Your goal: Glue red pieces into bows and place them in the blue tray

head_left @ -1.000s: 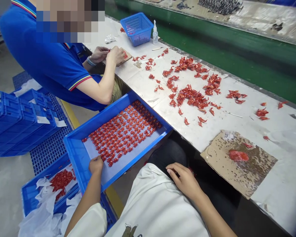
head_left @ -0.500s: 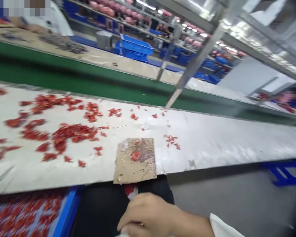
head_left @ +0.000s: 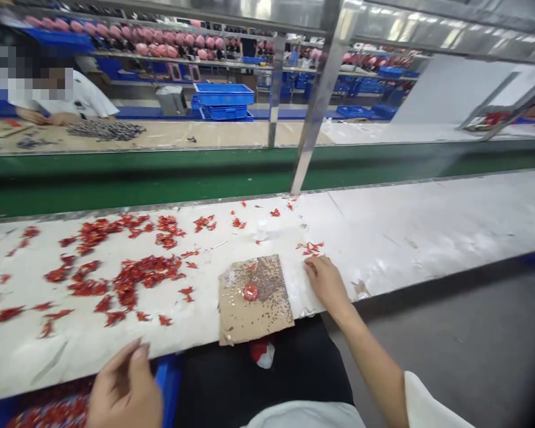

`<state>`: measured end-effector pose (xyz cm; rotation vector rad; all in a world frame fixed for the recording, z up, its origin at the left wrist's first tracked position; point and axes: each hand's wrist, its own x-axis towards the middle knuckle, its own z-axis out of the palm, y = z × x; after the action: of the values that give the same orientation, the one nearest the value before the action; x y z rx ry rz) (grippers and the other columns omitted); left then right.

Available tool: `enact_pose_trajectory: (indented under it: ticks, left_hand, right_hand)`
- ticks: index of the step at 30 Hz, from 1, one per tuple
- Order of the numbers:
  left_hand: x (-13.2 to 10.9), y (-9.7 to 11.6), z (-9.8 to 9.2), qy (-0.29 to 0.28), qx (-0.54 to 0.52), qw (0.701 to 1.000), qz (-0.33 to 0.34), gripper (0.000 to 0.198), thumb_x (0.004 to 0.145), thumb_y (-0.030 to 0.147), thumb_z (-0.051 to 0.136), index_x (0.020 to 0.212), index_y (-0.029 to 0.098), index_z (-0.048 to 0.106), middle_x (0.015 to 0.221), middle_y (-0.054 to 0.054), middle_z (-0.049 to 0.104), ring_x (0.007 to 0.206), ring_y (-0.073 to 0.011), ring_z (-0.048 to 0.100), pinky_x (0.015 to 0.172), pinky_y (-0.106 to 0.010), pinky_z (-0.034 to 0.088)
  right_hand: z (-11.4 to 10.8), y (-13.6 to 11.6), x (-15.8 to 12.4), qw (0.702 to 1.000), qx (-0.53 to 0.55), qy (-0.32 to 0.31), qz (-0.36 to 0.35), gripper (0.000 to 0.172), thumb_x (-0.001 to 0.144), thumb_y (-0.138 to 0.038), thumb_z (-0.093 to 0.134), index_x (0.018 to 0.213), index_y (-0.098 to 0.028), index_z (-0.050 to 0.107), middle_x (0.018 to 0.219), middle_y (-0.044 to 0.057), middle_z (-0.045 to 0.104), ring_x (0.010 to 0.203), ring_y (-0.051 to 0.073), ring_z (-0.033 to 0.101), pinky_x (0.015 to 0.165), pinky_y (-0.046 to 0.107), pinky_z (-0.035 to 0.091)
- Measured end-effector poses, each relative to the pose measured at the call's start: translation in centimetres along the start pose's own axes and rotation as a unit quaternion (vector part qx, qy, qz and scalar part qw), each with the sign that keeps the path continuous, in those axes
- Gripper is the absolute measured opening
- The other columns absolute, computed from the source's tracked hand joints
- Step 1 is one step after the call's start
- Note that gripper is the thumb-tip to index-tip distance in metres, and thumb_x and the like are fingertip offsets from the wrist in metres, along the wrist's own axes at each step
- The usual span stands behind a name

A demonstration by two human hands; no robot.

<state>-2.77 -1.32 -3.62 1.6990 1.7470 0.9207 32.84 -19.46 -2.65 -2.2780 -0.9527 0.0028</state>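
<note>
My left hand (head_left: 125, 386) hovers at the near edge of the table, above a blue tray of red pieces. Its fingers are bent, with thumb and forefinger tips slightly apart and nothing visible between them. My right hand (head_left: 329, 284) reaches over the white table, fingertips pressed together at a small group of thin red pieces (head_left: 310, 247); whatever they may grip is hidden. Between the hands lies a worn cardboard piece (head_left: 236, 318), dotted with dark specks and bearing a round red blob (head_left: 250, 292). Shiny red flower-like pieces (head_left: 147, 270) are heaped and scattered on the left.
Below the left table edge stands a blue tray (head_left: 172, 380) of red pieces. A small clear container (head_left: 262, 229) and a thin stick (head_left: 218, 245) lie past the cardboard. A metal post (head_left: 314, 101) rises at the table's far edge. Across the green strip sits another person (head_left: 78, 95).
My right hand has moved from my lap out to the small red pieces. My left hand has come into view at lower left. The view has levelled and sharpened.
</note>
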Motion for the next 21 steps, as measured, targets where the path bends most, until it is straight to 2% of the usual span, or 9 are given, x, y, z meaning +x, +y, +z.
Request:
enact_pose_trajectory:
  ticks: [3, 5, 7, 10, 13, 17, 21]
  left_hand:
    - [1.5, 3.6, -0.3, 0.063, 0.034, 0.991, 0.117, 0.037, 0.098, 0.052, 0.047, 0.117, 0.027, 0.065, 0.108, -0.003, 0.070, 0.104, -0.0265, 0.068, 0.098, -0.037, 0.053]
    - [3.0, 4.2, -0.2, 0.058, 0.090, 0.974, 0.200, 0.032, 0.097, 0.047, 0.047, 0.110, 0.025, 0.067, 0.109, -0.004, 0.069, 0.107, -0.0264, 0.066, 0.105, -0.038, 0.048]
    - [4.4, 3.7, -0.3, 0.045, 0.109, 0.959, 0.259, 0.029, 0.096, 0.042, 0.048, 0.109, 0.024, 0.068, 0.113, -0.006, 0.069, 0.112, -0.0266, 0.064, 0.109, -0.038, 0.044]
    - [5.8, 2.4, -0.9, 0.047, 0.112, 0.956, 0.267, 0.028, 0.096, 0.038, 0.051, 0.111, 0.023, 0.070, 0.117, -0.007, 0.069, 0.115, -0.0269, 0.063, 0.110, -0.039, 0.043]
    - [6.9, 1.5, -1.4, 0.070, 0.125, 0.961, 0.237, 0.028, 0.096, 0.038, 0.055, 0.114, 0.022, 0.070, 0.117, -0.009, 0.070, 0.112, -0.0287, 0.063, 0.107, -0.042, 0.044]
    - [8.9, 0.6, -1.2, 0.080, 0.130, 0.960, 0.236, 0.030, 0.095, 0.038, 0.058, 0.115, 0.019, 0.070, 0.118, -0.011, 0.071, 0.112, -0.0292, 0.063, 0.106, -0.041, 0.043]
    - [10.9, 0.3, 0.0, 0.079, 0.163, 0.952, 0.247, 0.038, 0.095, 0.042, 0.057, 0.119, 0.016, 0.070, 0.117, -0.015, 0.071, 0.110, -0.0302, 0.063, 0.105, -0.041, 0.042]
  right_hand:
    - [-0.1, 0.3, -0.9, 0.999, 0.014, -0.021, -0.021, 0.021, 0.095, -0.025, 0.053, 0.104, -0.017, 0.071, 0.101, 0.012, 0.068, 0.093, 0.027, 0.066, 0.090, 0.046, 0.054]
    - [-0.5, 0.9, -1.2, 0.998, 0.021, -0.032, -0.041, 0.024, 0.097, -0.026, 0.052, 0.112, -0.018, 0.069, 0.104, 0.012, 0.068, 0.094, 0.026, 0.066, 0.089, 0.044, 0.055]
    - [-0.9, 1.8, -1.1, 0.996, 0.010, -0.040, -0.083, 0.027, 0.100, -0.026, 0.050, 0.117, -0.020, 0.069, 0.111, 0.011, 0.069, 0.101, 0.027, 0.066, 0.092, 0.044, 0.055]
    - [-1.4, 3.2, -0.3, 0.982, -0.028, -0.068, -0.172, 0.028, 0.102, -0.025, 0.048, 0.117, -0.023, 0.072, 0.120, 0.010, 0.070, 0.112, 0.028, 0.064, 0.099, 0.047, 0.053]
    - [-1.8, 4.1, 0.6, 0.968, -0.048, -0.113, -0.218, 0.029, 0.102, -0.023, 0.047, 0.115, -0.022, 0.074, 0.119, 0.009, 0.072, 0.109, 0.028, 0.066, 0.097, 0.047, 0.055]
    - [-2.1, 4.4, 1.1, 0.960, -0.066, -0.141, -0.231, 0.030, 0.103, -0.023, 0.047, 0.112, -0.021, 0.075, 0.113, 0.010, 0.074, 0.102, 0.026, 0.069, 0.089, 0.041, 0.059]
    - [-2.0, 4.2, 0.9, 0.965, -0.081, -0.116, -0.220, 0.031, 0.104, -0.030, 0.047, 0.112, -0.022, 0.075, 0.106, 0.009, 0.076, 0.099, 0.027, 0.071, 0.087, 0.041, 0.060]
